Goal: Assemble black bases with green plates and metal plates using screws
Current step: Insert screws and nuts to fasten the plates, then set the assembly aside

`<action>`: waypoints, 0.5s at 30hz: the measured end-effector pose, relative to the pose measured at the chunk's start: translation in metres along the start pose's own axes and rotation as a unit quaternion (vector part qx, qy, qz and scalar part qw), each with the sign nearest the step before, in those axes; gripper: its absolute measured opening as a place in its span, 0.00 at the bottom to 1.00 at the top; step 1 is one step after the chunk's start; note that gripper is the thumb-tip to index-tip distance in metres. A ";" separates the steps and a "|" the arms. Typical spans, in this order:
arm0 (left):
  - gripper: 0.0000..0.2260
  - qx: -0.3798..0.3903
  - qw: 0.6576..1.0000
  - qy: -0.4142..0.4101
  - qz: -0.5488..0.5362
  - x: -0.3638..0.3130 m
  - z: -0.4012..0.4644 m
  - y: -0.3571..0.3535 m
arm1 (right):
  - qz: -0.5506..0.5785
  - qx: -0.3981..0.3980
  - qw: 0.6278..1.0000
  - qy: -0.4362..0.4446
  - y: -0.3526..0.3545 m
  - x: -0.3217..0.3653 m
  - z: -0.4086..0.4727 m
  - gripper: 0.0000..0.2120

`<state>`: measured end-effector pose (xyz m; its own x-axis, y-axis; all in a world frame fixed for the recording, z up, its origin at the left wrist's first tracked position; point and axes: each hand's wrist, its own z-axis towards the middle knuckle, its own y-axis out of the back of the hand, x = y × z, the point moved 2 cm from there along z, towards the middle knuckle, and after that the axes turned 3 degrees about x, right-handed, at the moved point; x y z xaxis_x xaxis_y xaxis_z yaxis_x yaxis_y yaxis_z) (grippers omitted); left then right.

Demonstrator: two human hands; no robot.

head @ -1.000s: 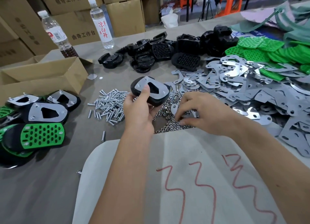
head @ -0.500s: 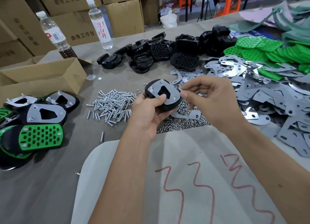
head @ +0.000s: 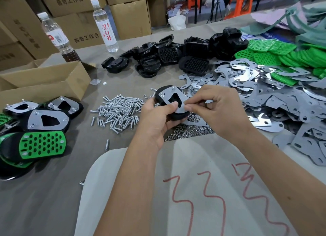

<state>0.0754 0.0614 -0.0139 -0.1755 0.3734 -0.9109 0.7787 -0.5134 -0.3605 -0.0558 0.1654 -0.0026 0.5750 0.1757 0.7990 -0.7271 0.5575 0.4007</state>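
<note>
Cardboard box (head: 44, 82) open beside finished pieces; left hand (head: 155, 119) gripping black base (head: 169, 101), right hand (head: 217, 110) fingers pinched at its metal plate (head: 173, 98).

Black base (head: 163, 98) with metal plate (head: 173, 101) on top, tilted, two screw ends protruding at far edge. Loose screws (head: 120, 110) heaped at left; black bases (head: 176, 57), green plates (head: 282, 59) piled behind.

Both forearms are bare to the frame's lower edge, no sleeves showing; the bare left hand (head: 155, 119) and bare right hand (head: 217, 110) wear no gloves, rings or watch.
</note>
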 end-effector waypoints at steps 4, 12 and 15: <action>0.15 -0.006 1.000 0.000 0.006 0.000 0.001 0.003 | -0.079 0.026 0.996 0.044 0.000 0.001 0.000 0.03; 0.13 -0.004 1.000 -0.001 0.020 0.002 0.000 0.001 | -0.106 0.018 0.992 0.064 -0.005 0.003 0.000 0.03; 0.13 -0.007 1.000 0.005 0.013 0.002 0.000 0.001 | -0.051 0.023 0.998 0.033 -0.004 0.001 0.000 0.03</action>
<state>0.0763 0.0615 -0.0160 -0.1496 0.3683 -0.9176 0.7909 -0.5123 -0.3346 -0.0520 0.1634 -0.0040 0.6697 0.1745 0.7219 -0.6787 0.5384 0.4995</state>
